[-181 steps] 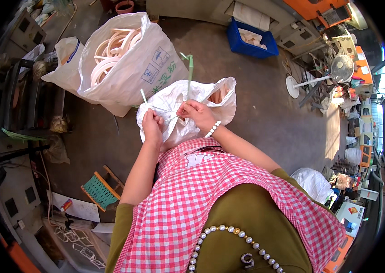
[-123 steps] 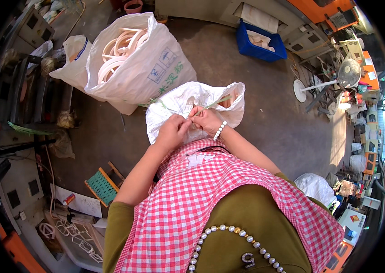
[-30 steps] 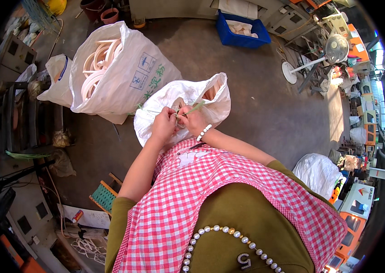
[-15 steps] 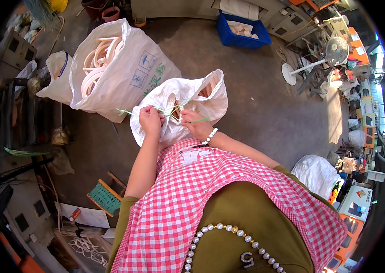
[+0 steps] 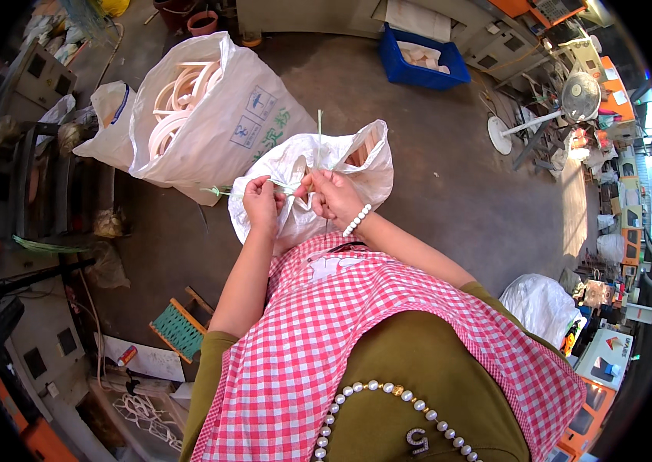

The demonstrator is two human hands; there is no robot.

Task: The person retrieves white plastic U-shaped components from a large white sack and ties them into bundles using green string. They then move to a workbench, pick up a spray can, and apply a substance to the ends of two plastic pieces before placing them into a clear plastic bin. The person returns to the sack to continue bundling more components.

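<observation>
A white woven sack [image 5: 264,165] stands right in front of me, its mouth gathered in the middle. Tan pieces [image 5: 362,150] show through a gap at its far right. Across the gathered mouth runs green plastic string [image 5: 320,132], with one end pointing up and away and another sticking out to the left. My left hand [image 5: 262,202] pinches the string on the left side of the mouth. My right hand [image 5: 335,199], a white bead bracelet at its wrist, pinches the string close by on the right. The fingers partly hide the crossing of the string.
A larger open sack [image 5: 264,100] of pale curved strips leans behind on the left. Farther off are a blue crate [image 5: 426,73] and a standing fan [image 5: 578,96]. A small green-woven stool [image 5: 178,329] lies at lower left; a white bag [image 5: 540,308] sits at right.
My right hand has turned and come closer to the left one. A string end that lay to the right now points up and away. The view has shifted slightly.
</observation>
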